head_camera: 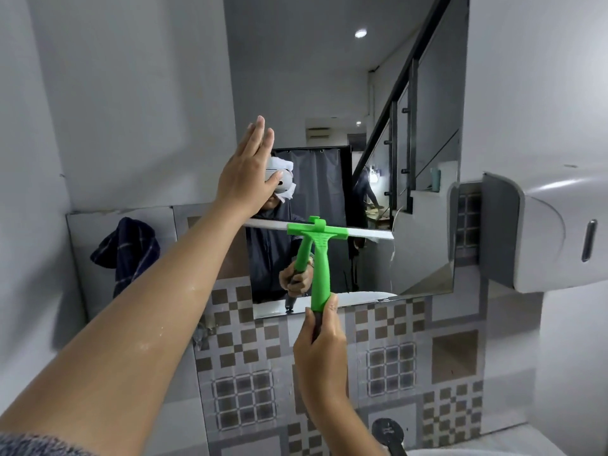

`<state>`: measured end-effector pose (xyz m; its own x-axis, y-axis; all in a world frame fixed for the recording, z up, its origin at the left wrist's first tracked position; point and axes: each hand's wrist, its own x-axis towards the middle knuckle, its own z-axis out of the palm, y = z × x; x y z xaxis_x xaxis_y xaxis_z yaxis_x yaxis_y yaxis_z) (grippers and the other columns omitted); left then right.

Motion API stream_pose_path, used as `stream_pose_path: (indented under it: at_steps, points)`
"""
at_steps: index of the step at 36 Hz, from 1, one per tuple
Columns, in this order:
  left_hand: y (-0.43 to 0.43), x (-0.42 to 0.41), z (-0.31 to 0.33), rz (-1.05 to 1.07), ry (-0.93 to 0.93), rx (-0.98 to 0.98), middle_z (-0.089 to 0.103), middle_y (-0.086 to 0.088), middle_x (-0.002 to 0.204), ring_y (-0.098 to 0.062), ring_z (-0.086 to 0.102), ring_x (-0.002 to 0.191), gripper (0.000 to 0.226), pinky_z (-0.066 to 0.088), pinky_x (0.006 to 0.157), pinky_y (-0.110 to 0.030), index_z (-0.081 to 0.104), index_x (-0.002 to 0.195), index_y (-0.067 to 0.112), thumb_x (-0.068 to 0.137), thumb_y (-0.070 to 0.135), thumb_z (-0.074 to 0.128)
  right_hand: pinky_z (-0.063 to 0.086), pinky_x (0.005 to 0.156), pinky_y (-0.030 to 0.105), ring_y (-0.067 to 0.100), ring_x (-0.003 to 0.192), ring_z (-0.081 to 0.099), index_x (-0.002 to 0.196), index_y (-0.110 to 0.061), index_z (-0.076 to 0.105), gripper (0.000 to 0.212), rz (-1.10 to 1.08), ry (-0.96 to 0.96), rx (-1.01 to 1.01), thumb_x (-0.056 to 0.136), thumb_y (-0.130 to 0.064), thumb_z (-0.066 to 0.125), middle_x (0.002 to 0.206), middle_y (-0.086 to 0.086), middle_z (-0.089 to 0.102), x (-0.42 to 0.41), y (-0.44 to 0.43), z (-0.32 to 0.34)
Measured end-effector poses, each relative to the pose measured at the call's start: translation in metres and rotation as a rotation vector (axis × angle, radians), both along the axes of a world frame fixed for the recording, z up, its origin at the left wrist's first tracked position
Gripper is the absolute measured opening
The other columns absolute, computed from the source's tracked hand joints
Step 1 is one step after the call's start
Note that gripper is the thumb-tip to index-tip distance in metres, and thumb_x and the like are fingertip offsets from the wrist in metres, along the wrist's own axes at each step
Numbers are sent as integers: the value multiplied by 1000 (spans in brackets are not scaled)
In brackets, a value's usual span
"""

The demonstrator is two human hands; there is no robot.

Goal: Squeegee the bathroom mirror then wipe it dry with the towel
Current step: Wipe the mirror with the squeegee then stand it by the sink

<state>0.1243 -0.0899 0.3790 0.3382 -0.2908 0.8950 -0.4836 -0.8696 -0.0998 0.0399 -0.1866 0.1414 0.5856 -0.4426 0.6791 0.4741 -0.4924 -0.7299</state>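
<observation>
The tall mirror (329,93) hangs on the wall straight ahead. My right hand (320,337) grips the lower end of a green squeegee (318,258), held upright. Its white blade lies across the lower part of the glass, roughly level. My left hand (248,172) is raised with fingers straight and together, flat at the mirror's left edge, holding nothing. A dark blue checked towel (126,250) hangs on the wall to the left of the mirror, apart from both hands.
A white wall dispenser (552,225) juts out at the right. Patterned grey tiles (391,366) cover the wall below the mirror. A black faucet top (388,432) and a white basin rim show at the bottom edge.
</observation>
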Motion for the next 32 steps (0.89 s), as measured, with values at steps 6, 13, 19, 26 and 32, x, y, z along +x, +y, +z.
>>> stream_pose_path:
  at_steps: [6,13,19,26,32]
  points:
    - [-4,0,-21,1,7,-73,4,-7,157,-20,5,144,69,21,112,-33,17,145,8,90,24,56,45,43,20,15,58,58,141,-2,29,56,-38,84,-296,93,-20,50,101,11,66,-11,-30,1]
    - [-5,-2,-34,22,23,-98,5,-8,157,-22,6,144,71,23,112,-36,15,145,10,89,26,56,34,29,11,9,34,49,123,0,47,59,-215,13,-870,73,-11,75,77,4,67,-17,-117,7]
    - [-9,2,-37,44,27,-131,1,-5,157,-20,1,144,73,19,112,-34,9,147,12,90,28,54,34,25,25,18,39,58,121,-1,51,63,-339,-7,-1111,66,-13,79,76,6,66,-22,-193,30]
    - [-15,9,-39,80,8,-174,1,-5,157,-19,0,144,71,12,114,-29,12,146,13,90,29,53,36,25,28,28,36,56,119,-3,45,60,-328,68,-927,69,-12,77,74,10,64,-28,-236,23]
    - [-20,10,-41,87,0,-199,1,-4,157,-20,0,144,69,9,111,-24,11,146,14,91,28,50,38,28,27,26,36,55,115,5,54,37,-311,107,-729,83,-11,61,73,14,67,-32,-235,2]
